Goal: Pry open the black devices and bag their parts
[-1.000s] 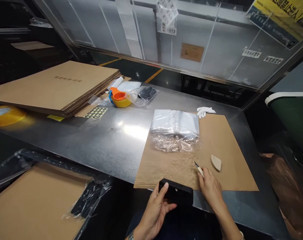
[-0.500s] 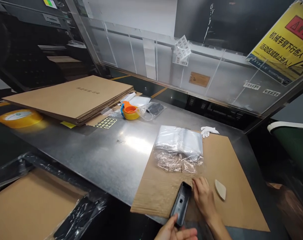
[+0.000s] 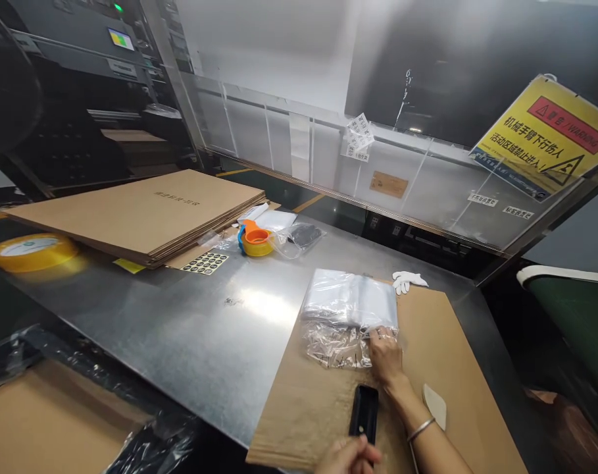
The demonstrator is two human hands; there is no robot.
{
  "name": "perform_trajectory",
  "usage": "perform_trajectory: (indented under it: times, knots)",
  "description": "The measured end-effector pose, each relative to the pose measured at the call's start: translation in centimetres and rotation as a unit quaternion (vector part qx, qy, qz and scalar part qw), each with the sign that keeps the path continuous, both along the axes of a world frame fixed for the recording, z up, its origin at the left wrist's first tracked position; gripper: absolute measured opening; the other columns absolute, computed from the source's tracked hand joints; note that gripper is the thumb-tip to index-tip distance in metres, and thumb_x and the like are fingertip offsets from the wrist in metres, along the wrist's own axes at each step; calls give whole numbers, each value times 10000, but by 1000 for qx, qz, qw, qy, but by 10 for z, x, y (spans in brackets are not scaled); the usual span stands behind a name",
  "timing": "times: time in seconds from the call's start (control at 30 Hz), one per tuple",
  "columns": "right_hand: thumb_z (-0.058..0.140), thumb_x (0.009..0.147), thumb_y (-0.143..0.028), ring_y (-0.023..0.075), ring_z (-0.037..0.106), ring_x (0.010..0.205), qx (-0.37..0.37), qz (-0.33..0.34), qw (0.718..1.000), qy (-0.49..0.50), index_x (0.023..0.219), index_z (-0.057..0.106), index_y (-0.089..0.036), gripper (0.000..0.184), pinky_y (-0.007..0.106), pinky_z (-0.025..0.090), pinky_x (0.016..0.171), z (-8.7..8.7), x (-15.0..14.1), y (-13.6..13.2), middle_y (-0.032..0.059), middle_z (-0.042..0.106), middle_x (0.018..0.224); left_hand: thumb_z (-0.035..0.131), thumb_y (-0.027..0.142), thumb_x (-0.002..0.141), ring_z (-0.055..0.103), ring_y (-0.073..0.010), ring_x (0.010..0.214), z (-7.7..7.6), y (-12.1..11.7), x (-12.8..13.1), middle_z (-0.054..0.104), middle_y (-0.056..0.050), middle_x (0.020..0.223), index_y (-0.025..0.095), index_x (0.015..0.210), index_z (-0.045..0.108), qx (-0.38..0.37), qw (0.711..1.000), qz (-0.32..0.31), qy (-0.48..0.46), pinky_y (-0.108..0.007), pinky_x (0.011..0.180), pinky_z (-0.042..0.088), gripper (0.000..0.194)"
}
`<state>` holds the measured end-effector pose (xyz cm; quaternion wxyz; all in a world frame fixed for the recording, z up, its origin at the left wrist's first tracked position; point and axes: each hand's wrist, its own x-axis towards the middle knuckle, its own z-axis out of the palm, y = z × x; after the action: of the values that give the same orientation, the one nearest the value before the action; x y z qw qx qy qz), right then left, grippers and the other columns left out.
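My left hand (image 3: 348, 455), at the bottom edge of the view, has its fingers closed on the near end of a black, hollow, oblong plastic part (image 3: 364, 411). The part's open side faces up, above a flat cardboard sheet (image 3: 456, 382). Farther forward, my right hand (image 3: 385, 355) is at the lower right edge of a stack of clear plastic bags (image 3: 348, 299). Its fingers are bent onto the film, and the fingertips are partly hidden. A small beige pad (image 3: 435, 407) lies to the right of my right forearm.
The metal table (image 3: 190, 329) carries a stack of flat cardboard (image 3: 200, 197), an orange tape dispenser (image 3: 255, 238), a sticker sheet (image 3: 204, 263) and a white glove (image 3: 408, 281). A yellow tape roll (image 3: 32, 253) is at left. An open carton (image 3: 47, 421) stands at lower left.
My right hand has moved forward from the bare cardboard to the plastic bags. My left hand has closed more on the black part, which has turned more upright in view.
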<state>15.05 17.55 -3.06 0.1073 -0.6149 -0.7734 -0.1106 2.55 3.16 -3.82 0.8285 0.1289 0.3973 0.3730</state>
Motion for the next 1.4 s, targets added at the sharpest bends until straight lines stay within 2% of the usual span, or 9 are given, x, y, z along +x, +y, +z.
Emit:
perform_trajectory:
  times: [0.1, 0.27, 0.37, 0.47, 0.63, 0.8, 1.1, 1.23, 1.4]
  knots:
    - [537, 884, -266, 138, 597, 822, -3, -2, 1000, 10, 887, 596, -138, 141, 323, 503, 723, -1, 2, -1, 21, 616, 908, 636, 286, 724, 445, -78, 352, 13, 32, -1, 608, -16, 496, 113, 772, 622, 27, 996, 86, 7, -182, 349, 249, 179]
    - [528, 890, -273, 124, 598, 769, -9, 20, 999, 49, 862, 593, -138, 152, 307, 504, 698, 1, 7, 2, 7, 616, 853, 608, 81, 725, 588, -75, 628, 29, 87, 18, 671, -22, 807, 139, 932, 627, 41, 978, 205, 8, -175, 582, 411, 215]
    - [528, 891, -281, 105, 593, 692, -15, 36, 996, 82, 853, 589, -130, 167, 281, 503, 647, 5, 11, 3, -9, 609, 797, 577, 159, 795, 610, -112, 687, 32, 109, 35, 668, -32, 812, 122, 852, 633, 34, 975, 221, -23, -231, 650, 450, 88]
    - [524, 892, -263, 99, 588, 678, -18, 57, 992, 114, 831, 588, -131, 158, 271, 496, 638, 11, 12, -2, -13, 609, 789, 541, 279, 850, 608, -133, 720, 32, 122, 46, 645, -29, 844, 119, 860, 605, 10, 972, 230, -55, -300, 666, 494, 173]
    - [426, 878, -156, 155, 582, 752, -14, 92, 983, 158, 746, 595, -164, 215, 273, 471, 668, 27, 12, -26, 46, 618, 782, 523, 308, 865, 597, -129, 725, 31, 133, 52, 617, -33, 896, 129, 959, 578, -27, 962, 251, -102, -301, 638, 517, 209]
    - [358, 903, -230, 154, 600, 699, 3, 72, 973, 220, 837, 588, -190, 243, 236, 454, 617, 43, 20, -42, 45, 627, 775, 512, 315, 870, 576, -110, 662, 31, 133, 52, 603, -22, 858, 130, 968, 567, -26, 949, 278, -149, -268, 581, 504, 216]
    - [372, 903, -264, 135, 604, 577, 15, 48, 955, 292, 803, 573, -190, 236, 205, 445, 526, 48, 30, -48, 6, 626, 671, 520, 287, 868, 576, -110, 673, 28, 126, 61, 601, -25, 881, 131, 988, 564, -15, 950, 284, -130, -261, 575, 504, 201]
    - [405, 886, -251, 148, 632, 695, 24, 75, 948, 310, 829, 603, -202, 212, 226, 479, 624, 48, 31, -49, 20, 654, 752, 531, 283, 861, 590, -131, 737, 29, 133, 68, 599, -42, 951, 140, 1039, 553, -20, 954, 282, -100, -292, 620, 519, 230]
    - [410, 893, -262, 180, 623, 869, 70, 77, 934, 341, 909, 606, -193, 209, 298, 483, 782, 45, 31, -50, 75, 666, 906, 528, 301, 861, 599, -156, 803, 35, 148, 73, 597, -55, 1008, 144, 1064, 550, -27, 955, 267, -129, -326, 671, 526, 257]
